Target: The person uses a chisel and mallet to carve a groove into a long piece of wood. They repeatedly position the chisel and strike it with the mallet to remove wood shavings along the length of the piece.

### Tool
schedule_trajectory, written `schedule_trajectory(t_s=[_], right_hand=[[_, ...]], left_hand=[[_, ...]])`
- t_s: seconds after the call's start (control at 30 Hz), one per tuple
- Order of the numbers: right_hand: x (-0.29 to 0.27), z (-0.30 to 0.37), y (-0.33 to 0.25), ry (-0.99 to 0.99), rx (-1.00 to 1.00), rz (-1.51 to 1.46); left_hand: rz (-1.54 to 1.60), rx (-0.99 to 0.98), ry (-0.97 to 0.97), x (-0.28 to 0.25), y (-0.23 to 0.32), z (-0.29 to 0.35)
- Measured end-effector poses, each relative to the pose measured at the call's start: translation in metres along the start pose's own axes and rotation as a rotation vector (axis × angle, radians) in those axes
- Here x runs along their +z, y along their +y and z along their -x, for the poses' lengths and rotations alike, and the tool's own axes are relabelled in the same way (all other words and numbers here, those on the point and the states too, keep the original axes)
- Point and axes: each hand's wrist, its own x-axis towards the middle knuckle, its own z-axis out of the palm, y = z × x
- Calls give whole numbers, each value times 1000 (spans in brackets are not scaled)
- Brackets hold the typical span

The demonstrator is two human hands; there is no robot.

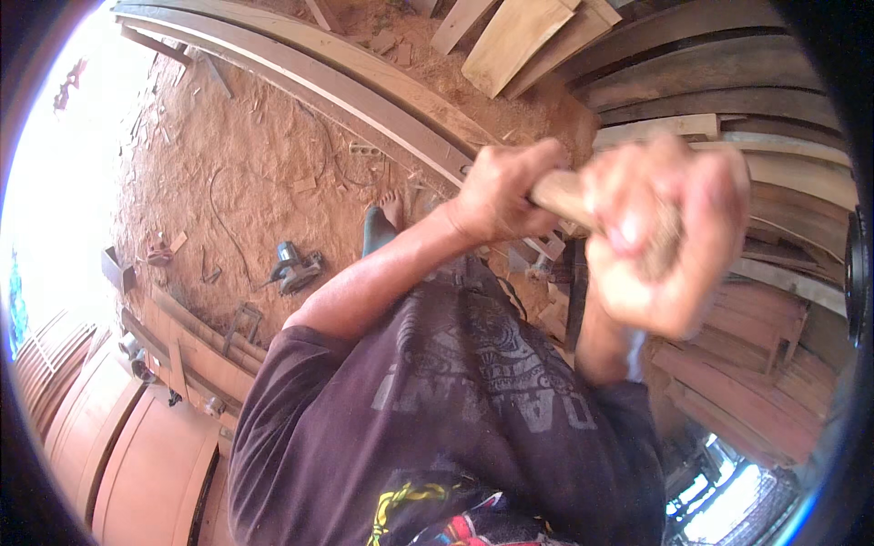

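Observation:
Both of my hands are wrapped round a thick, round wooden handle [562, 196], raised in front of my chest. My left hand [503, 193] is closed on its farther part. My right hand [703, 232], blurred by motion, grips the handle nearer its butt end. Whatever the handle belongs to is hidden behind my hands. Past my left hand, a long wooden beam [339, 86] runs from the far left toward the middle.
A blue and black power saw [293, 267] lies on the sawdust-covered ground [264, 164] to the left. Loose boards [517, 44] lie at the far side. Stacked planks [719, 77] line the right. Wooden panels [155, 464] stand at the near left. My bare foot [391, 207] is close to the beam.

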Motion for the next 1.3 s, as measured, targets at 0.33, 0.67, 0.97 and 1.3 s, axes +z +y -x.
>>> schedule_trajectory(t_s=[0.33, 0.67, 0.97, 1.3], right_hand=[[32, -50, 30, -173, 182, 164], [41, -47, 78, -301, 35, 235], [98, -94, 147, -389, 229, 382], [7, -23, 61, -195, -313, 397]], left_hand=[[133, -78, 142, -20, -45, -10], [79, -237, 202, -29, -51, 11], [520, -533, 443, -49, -70, 15], [24, -111, 216, -16, -17, -2]])
